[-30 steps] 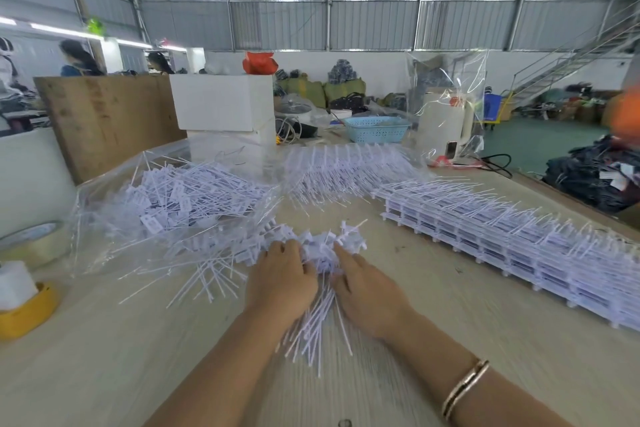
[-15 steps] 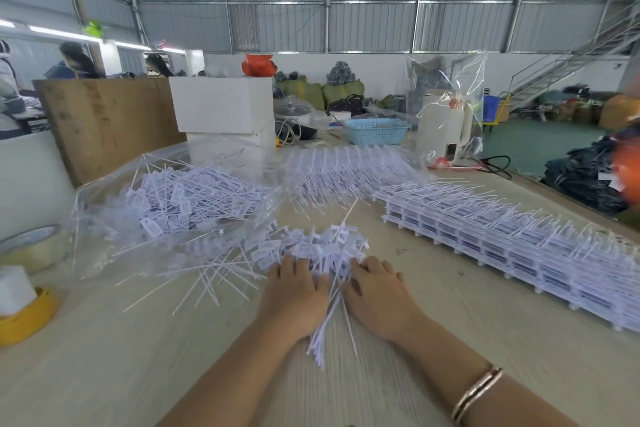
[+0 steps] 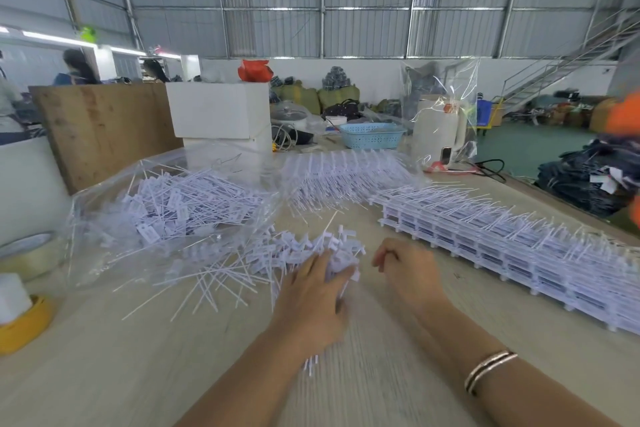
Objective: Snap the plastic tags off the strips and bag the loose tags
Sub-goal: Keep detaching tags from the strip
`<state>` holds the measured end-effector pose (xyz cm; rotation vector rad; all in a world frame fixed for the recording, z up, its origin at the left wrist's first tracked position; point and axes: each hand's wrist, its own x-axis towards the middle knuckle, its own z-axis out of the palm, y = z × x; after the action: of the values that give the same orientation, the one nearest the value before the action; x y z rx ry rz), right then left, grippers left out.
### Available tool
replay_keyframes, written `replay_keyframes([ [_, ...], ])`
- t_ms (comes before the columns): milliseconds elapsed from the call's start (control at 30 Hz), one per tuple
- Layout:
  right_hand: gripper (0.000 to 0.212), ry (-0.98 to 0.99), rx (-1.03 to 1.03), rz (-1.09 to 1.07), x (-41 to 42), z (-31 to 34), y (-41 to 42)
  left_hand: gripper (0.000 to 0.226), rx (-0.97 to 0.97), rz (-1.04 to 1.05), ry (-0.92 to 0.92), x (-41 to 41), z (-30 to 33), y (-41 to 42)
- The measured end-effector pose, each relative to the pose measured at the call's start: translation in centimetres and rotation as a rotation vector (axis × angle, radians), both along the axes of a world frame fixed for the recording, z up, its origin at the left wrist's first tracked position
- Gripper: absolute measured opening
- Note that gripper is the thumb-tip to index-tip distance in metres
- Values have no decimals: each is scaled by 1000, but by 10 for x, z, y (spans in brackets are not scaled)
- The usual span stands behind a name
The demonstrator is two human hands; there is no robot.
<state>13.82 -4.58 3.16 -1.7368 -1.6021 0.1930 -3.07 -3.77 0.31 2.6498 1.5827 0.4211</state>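
My left hand (image 3: 311, 298) grips a bunch of loose white tags (image 3: 332, 250) low over the table; their thin tails stick out under my wrist. To its right, my right hand (image 3: 410, 270) is apart from the bunch, its fingers curled in, and nothing shows in it. More loose tags (image 3: 221, 274) lie scattered to the left. A clear plastic bag (image 3: 104, 218) at the left holds a heap of snapped-off tags (image 3: 180, 201). Stacked tag strips (image 3: 519, 253) run along the right side, with another pile of strips (image 3: 346, 173) further back.
A tape roll (image 3: 27, 253) and a yellow dispenser (image 3: 24, 322) sit at the left edge. Behind stand white boxes (image 3: 218, 111), a blue basket (image 3: 370, 135), a white kettle (image 3: 436, 128) in plastic wrap and a wooden board (image 3: 104, 128). People work at the far left.
Both hands were pressed together on the bunch of tags. Now my right hand has come off it to the right, and my left hand keeps hold of the bunch.
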Motion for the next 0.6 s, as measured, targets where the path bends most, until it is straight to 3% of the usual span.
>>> replay_keyframes([
  [233, 26, -320, -170, -149, 44, -3, 22, 52, -39, 121, 1, 0, 0, 2],
  [600, 33, -952, -279, -277, 82, -6, 47, 52, -19, 128, 3, -1, -2, 2],
])
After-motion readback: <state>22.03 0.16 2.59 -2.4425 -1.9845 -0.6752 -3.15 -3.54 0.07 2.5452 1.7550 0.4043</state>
